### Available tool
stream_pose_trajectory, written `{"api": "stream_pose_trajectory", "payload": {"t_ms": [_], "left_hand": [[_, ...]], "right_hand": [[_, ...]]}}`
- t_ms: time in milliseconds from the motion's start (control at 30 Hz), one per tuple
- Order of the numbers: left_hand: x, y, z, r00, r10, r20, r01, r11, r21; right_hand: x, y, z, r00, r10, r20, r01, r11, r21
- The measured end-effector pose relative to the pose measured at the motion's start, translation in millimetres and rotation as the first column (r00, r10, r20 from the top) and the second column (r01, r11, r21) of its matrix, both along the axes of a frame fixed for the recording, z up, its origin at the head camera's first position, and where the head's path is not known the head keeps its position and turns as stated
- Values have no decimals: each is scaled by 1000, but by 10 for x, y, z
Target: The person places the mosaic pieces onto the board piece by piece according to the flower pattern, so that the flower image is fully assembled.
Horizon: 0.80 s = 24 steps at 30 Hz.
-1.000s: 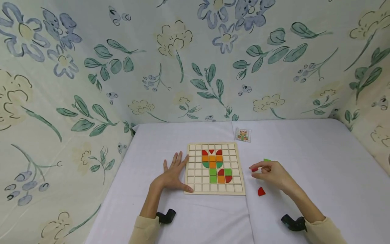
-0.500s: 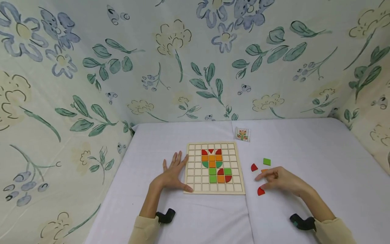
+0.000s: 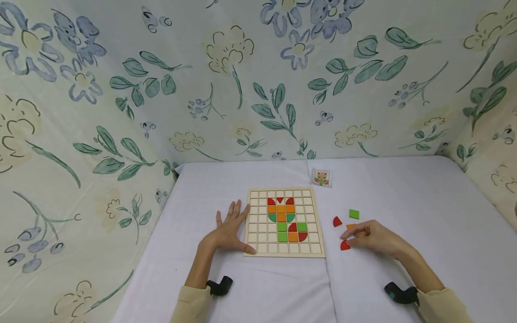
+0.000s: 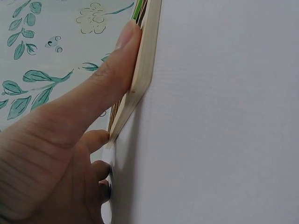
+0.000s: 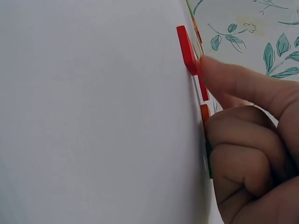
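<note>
My left hand lies with its fingers spread along the left side of a wooden grid board, its thumb on the board's near edge. Red, orange and green tiles form a flower pattern on the grid. To the right of the board, my right hand pinches a red quarter-circle tile between thumb and index finger. In the right wrist view that red tile stands tilted at the thumb tip, and the other fingers are curled in.
Beyond the right hand lie another red quarter-circle tile, a green tile and an orange tile, partly covered by the fingers. A small pattern card rests behind the board. Floral cloth hangs behind the white-covered table.
My right hand set one red tile down nearer the board, moved back toward me, and took hold of the nearer red quarter-circle tile, shifting it slightly away. The left hand stayed still.
</note>
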<state>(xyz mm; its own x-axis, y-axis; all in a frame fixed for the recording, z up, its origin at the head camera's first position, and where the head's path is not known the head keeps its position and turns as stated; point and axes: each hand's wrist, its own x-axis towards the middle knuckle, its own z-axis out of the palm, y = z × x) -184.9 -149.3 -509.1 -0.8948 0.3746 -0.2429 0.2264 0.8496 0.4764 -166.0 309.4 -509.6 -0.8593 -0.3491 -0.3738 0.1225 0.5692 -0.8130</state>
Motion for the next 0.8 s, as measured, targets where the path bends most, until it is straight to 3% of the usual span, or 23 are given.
{"api": "stream_pose_trajectory", "payload": {"t_ms": [200,333,600,800], "left_hand": [[-3,0,6,1000,7,5,-7,1000,0],[-8,-1,-1,1000,7,1,-7,1000,-2],[-7,-2,-4,1000,5,-2,-5,1000,-2],[8,-3,18,1000,-3,-10,3,1000,17]], "right_hand": [[-15,0,-3,999,16,31,-16,1000,10],[1,-25,13,1000,-3,-9,3,1000,4],[10,-90,25,986,-120,-116,133,985,109],[10,-84,35,977,-171,-127,187,973,135]]}}
